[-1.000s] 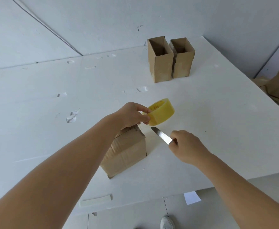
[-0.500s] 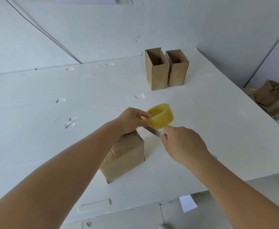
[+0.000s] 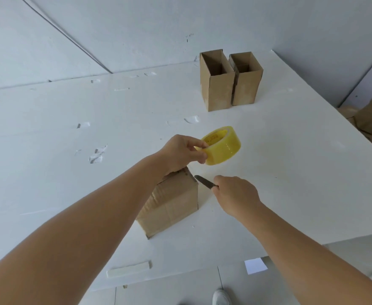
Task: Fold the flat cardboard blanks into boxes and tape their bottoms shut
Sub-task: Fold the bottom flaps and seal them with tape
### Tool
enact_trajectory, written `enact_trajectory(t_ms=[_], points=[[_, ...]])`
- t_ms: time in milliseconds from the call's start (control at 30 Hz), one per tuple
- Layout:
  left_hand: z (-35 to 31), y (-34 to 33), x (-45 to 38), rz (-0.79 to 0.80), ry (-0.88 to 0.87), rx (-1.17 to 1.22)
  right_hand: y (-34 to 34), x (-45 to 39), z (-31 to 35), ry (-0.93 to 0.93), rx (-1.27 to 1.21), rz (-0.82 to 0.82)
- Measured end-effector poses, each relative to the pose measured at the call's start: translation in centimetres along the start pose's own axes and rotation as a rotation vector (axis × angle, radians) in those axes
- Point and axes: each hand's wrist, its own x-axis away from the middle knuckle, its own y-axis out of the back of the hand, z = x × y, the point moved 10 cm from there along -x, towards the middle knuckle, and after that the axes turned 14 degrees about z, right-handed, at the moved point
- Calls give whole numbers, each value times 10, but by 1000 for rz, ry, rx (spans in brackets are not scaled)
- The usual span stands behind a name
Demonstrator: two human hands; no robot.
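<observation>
Gripping the knife (image 3: 205, 182), the right hand (image 3: 235, 194) has dropped, seemingly clear of the left hand's (image 3: 180, 151) held tape roll (image 3: 222, 145).

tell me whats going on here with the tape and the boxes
A person is taping a cardboard box that sits on the white table. The left hand holds a yellow tape roll just above the box, and the right hand grips a blade pointed at the box's top corner, apparently to cut the tape. Two finished boxes stand open-topped side by side at the far end of the table.
</observation>
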Motion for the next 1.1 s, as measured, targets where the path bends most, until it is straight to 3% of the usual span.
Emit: enact_trajectory(t_ms=[167,233,333,400,467,733,900,1100], points=[[4,1,1,23,43,47,-15,-8,-13,-22,-81,-76],[5,2,1,14,54,50,-12,-7,-15,22,-471,-103],[4,2,1,14,60,44,-32,-7,16,103,-1365,164],[4,1,1,17,64,35,-41,-10,32,79,-1611,215],[4,1,1,16,66,23,-39,-13,36,40,-1753,162],[7,-1,-1,-11,80,13,-41,-16,35,-67,-1815,-39],[7,12,1,-165,32,117,-42,-13,35,-113,-1796,-113],[-2,37,33,-342,-146,354,-39,-10,37,-72,-1785,-132]])
